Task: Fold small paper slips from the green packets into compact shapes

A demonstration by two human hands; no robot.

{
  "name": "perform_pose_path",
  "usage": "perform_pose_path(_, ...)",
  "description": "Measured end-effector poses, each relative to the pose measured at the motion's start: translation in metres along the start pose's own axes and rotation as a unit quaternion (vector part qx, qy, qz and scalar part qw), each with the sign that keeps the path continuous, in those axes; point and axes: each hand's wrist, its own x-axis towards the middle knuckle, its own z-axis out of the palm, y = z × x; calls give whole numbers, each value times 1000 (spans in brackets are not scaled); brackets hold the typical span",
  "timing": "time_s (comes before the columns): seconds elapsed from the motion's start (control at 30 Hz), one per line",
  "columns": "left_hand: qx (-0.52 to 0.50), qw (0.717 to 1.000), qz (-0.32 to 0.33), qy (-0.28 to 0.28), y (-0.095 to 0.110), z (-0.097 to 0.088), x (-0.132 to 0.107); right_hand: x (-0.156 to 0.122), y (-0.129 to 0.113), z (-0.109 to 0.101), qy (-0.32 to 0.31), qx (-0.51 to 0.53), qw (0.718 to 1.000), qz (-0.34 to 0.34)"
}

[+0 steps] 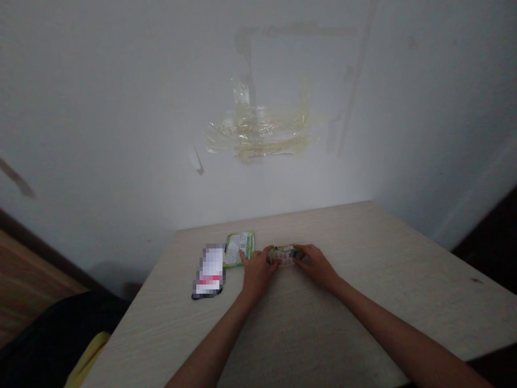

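Observation:
Between both hands lies a small, colourful printed packet (284, 255), low on the tabletop. My left hand (258, 269) grips its left end with fingers and thumb closed, one finger sticking out to the left. My right hand (317, 263) pinches the packet's right end, thumb in front and fingers behind. The packet's two ends are hidden under the fingers. Just left of my left hand is a flat green-and-white printed packet (238, 249), and the outstretched finger overlaps its lower part.
A phone (210, 272) with a blurred-out screen lies left of the green-and-white packet. The pale wooden table (363, 242) meets a white wall (121, 108) bearing strips of clear tape (262, 132). Dark and yellow cloth (89, 355) shows beyond the table's left edge.

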Motion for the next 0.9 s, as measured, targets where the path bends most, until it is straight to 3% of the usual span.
perform_pose_path(0.3,17,999,-37,3,3,4,2,1,-7,6,11,-130,991,18)
perform_pose_path(0.6,6,1000,-18,19,4,7,2,3,5,13,5,-143,990,18)
perform_pose_path(0.9,26,999,-21,20,2,10,2,0,1,13,19,-151,988,26)
